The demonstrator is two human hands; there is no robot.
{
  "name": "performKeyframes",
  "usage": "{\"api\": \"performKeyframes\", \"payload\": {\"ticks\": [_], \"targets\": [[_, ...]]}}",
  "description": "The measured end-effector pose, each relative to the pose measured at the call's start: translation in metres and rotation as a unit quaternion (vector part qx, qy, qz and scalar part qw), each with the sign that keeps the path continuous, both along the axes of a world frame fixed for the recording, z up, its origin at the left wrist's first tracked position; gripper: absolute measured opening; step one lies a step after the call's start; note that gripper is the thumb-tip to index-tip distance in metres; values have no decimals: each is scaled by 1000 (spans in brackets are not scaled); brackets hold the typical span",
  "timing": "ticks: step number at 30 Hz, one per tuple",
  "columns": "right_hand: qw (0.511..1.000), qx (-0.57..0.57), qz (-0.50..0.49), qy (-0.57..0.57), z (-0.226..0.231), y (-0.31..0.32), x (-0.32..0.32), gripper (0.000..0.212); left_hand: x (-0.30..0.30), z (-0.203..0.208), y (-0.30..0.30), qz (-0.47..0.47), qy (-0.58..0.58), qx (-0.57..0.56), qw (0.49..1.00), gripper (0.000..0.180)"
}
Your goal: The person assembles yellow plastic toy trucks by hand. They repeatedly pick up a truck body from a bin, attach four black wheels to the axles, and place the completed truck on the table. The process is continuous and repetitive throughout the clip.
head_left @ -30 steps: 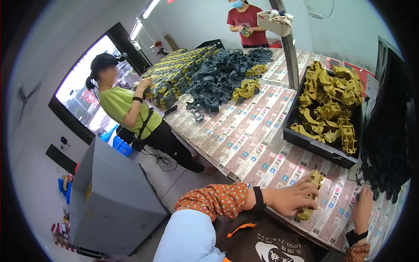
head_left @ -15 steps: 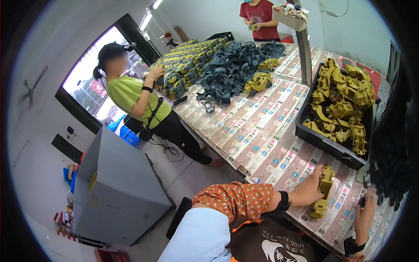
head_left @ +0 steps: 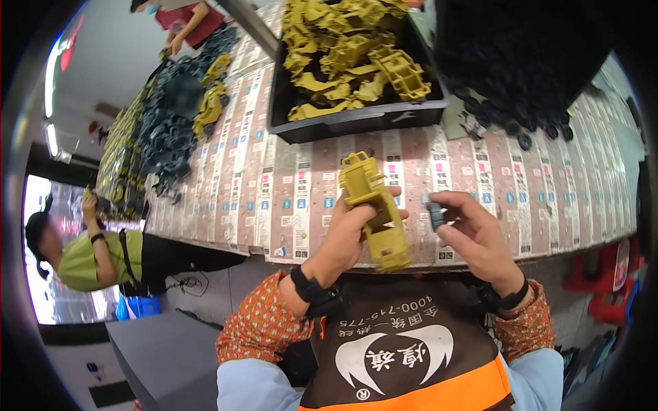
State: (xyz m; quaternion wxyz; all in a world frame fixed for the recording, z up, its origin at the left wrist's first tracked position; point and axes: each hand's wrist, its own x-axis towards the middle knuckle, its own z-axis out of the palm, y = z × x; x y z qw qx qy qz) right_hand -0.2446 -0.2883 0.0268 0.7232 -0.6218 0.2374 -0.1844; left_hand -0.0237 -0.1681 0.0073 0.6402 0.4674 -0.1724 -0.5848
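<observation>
My left hand (head_left: 348, 236) is closed around a yellow plastic toy car body (head_left: 384, 240), held tilted above the table's near edge. Its hollow underside and open frame show, and the fingers hide part of its middle. To its right, my right hand (head_left: 476, 240) pinches a small dark toy wheel (head_left: 435, 214) between thumb and fingertips. A short gap separates the wheel from the car body.
Beyond my hands a black crate (head_left: 363, 123) holds several yellow car bodies. Black wheels (head_left: 524, 140) lie loose at the far right. Dark plastic parts (head_left: 168, 137) are heaped far left. A co-worker in green (head_left: 103, 264) stands left; another in red (head_left: 195, 27) is at the back.
The view has swung to the right. My left hand has lifted the car body off the table, and my right hand has brought the wheel close to it.
</observation>
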Motion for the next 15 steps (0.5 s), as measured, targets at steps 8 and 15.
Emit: {"api": "performKeyframes", "payload": {"ticks": [8,15], "targets": [[998,-18,-29,-54,-8,12,15,49,-17,18,19,-71,57,-6,996,64],[995,36,-33,-83,-19,21,23,47,-35,13,28,-59,2,8,998,64]]}}
